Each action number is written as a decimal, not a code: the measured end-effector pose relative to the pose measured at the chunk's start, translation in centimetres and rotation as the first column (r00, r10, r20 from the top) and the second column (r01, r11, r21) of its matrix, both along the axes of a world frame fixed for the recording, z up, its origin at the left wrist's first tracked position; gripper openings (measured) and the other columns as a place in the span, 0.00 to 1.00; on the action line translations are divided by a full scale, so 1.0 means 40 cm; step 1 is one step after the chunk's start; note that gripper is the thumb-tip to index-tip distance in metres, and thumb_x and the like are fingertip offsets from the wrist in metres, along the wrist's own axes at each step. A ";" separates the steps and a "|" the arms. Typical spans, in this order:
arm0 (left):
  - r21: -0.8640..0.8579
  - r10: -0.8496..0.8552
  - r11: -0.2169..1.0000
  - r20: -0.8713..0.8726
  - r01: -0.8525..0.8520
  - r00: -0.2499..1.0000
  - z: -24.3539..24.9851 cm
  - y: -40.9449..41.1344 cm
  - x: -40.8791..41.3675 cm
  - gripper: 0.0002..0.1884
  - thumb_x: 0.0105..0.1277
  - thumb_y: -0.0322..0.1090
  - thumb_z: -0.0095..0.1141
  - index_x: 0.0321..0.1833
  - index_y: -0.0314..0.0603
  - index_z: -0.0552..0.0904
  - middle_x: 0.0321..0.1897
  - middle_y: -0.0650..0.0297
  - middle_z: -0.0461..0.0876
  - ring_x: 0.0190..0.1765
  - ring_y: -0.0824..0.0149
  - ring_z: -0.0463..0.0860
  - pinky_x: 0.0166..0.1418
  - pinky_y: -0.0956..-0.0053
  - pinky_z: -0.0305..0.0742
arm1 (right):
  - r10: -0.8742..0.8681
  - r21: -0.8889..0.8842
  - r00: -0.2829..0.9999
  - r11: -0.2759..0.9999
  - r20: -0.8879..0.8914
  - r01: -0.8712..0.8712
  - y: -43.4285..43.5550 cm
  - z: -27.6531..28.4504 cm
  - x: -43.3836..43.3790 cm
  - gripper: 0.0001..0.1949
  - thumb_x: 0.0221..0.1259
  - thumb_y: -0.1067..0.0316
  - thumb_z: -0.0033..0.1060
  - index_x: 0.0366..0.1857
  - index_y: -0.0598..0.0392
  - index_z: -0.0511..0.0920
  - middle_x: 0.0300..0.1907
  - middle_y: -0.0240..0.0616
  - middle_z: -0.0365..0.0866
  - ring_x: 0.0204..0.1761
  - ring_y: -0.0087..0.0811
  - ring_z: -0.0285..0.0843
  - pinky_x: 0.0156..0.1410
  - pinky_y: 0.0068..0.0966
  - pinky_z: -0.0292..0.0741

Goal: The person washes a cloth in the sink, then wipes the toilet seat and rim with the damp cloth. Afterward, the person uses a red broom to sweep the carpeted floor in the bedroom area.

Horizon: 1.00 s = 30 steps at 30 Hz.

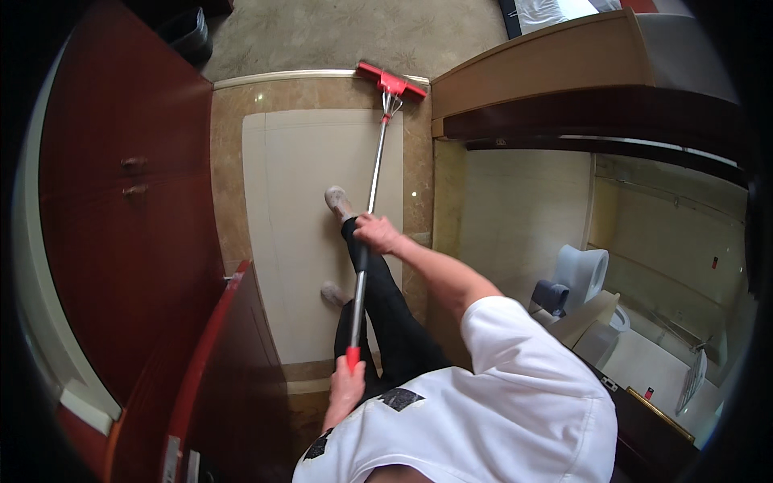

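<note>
A sponge mop with a red head (391,81) and a metal pole lies across the view, its head at the strip between the tiled floor (302,157) and the patterned carpet (362,30). My right hand (377,233) grips the pole around its middle, by the dark sleeve. Lower down, my left hand (347,383) is closed around the red end of the pole, close to my body. My two shoes stand on the pale tile to the left of the pole. The mop head's underside is hidden.
A dark red cabinet (127,229) lines the left side, with an open door (217,374) below it. A black bin (187,39) stands at the upper left. On the right, a doorway shows a bathroom with a toilet (580,271) and a white counter (643,365).
</note>
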<state>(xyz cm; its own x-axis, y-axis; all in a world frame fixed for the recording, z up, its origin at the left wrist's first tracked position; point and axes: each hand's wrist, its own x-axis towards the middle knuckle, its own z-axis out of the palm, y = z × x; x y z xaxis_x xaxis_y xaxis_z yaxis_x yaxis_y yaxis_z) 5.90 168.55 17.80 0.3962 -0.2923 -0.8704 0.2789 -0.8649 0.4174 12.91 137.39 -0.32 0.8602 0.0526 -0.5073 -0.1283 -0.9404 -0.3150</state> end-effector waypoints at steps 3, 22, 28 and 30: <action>0.116 -0.027 0.993 -0.010 0.028 1.000 0.041 0.235 -0.044 0.19 0.62 0.47 0.53 0.48 0.40 0.71 0.35 0.39 0.79 0.42 0.36 0.78 0.44 0.49 0.71 | 0.111 -0.016 0.991 0.994 0.071 -0.110 0.248 0.001 -0.084 0.13 0.37 0.65 0.66 0.32 0.43 0.78 0.41 0.30 0.70 0.55 0.36 0.66 0.37 0.34 0.76; 0.205 0.175 0.953 0.230 -0.223 0.957 0.176 0.456 -0.298 0.15 0.52 0.45 0.65 0.29 0.40 0.81 0.21 0.48 0.79 0.28 0.44 0.80 0.33 0.56 0.74 | 0.469 -0.068 0.883 0.880 -0.036 -0.470 0.629 -0.019 -0.216 0.04 0.38 0.60 0.62 0.15 0.40 0.76 0.20 0.25 0.69 0.31 0.33 0.67 0.27 0.41 0.63; -0.094 0.436 0.895 -0.015 -0.436 0.900 -0.014 0.003 -0.098 0.20 0.62 0.50 0.57 0.35 0.36 0.75 0.25 0.46 0.79 0.32 0.44 0.80 0.36 0.56 0.72 | 0.586 -0.287 0.786 0.732 -0.199 -0.618 0.076 -0.059 0.191 0.03 0.37 0.65 0.60 0.19 0.46 0.79 0.25 0.30 0.75 0.37 0.30 0.71 0.25 0.29 0.65; -0.133 0.399 0.910 0.031 -0.392 0.916 -0.026 -0.018 -0.082 0.20 0.63 0.50 0.56 0.34 0.36 0.73 0.24 0.46 0.78 0.31 0.44 0.79 0.35 0.55 0.71 | 0.604 -0.168 0.793 0.776 -0.077 -0.608 0.045 -0.053 0.229 0.04 0.36 0.66 0.62 0.21 0.44 0.80 0.25 0.28 0.76 0.39 0.30 0.72 0.28 0.28 0.70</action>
